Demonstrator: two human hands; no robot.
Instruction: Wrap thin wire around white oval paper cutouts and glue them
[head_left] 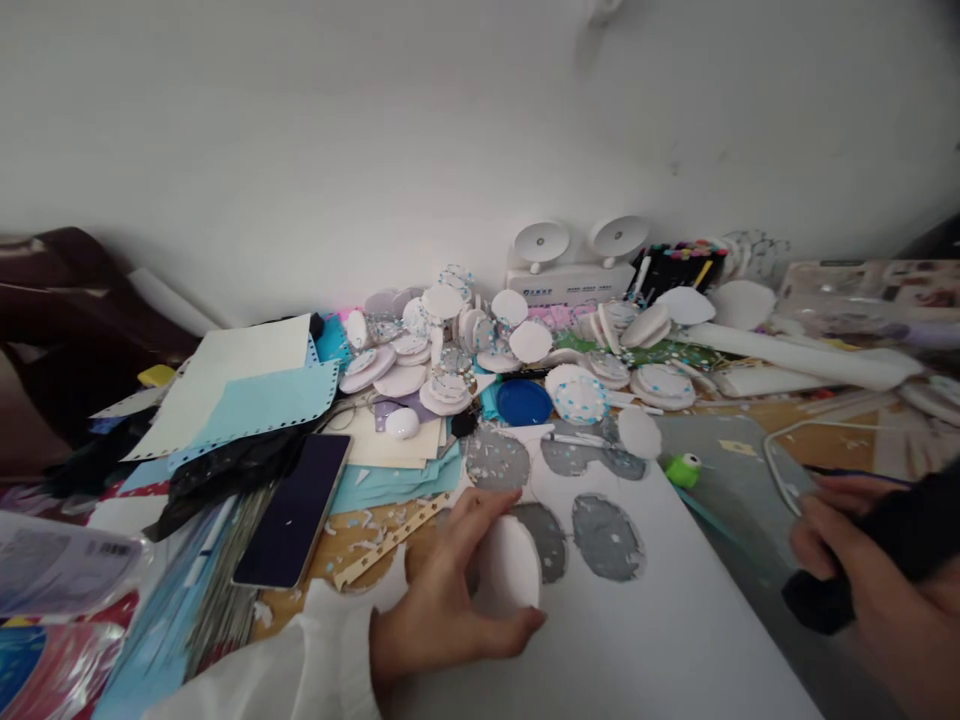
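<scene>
The right edge crops the right hand (874, 590) and its black object (904, 530), too dark to identify. The left hand (442, 600) partly hides a white disc (516, 568). Lettering on the white box (574, 281) is too small to read.

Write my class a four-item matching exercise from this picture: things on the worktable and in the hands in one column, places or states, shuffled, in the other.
Things
1. phone
2. white disc
3. black object
4. small green figure

Places or states
A. in the grip of the right hand
B. beside the right edge of the cut white sheet
C. screen facing up and dark
D. between the thumb and fingers of the left hand

Pairs: 1-C, 2-D, 3-A, 4-B
</scene>
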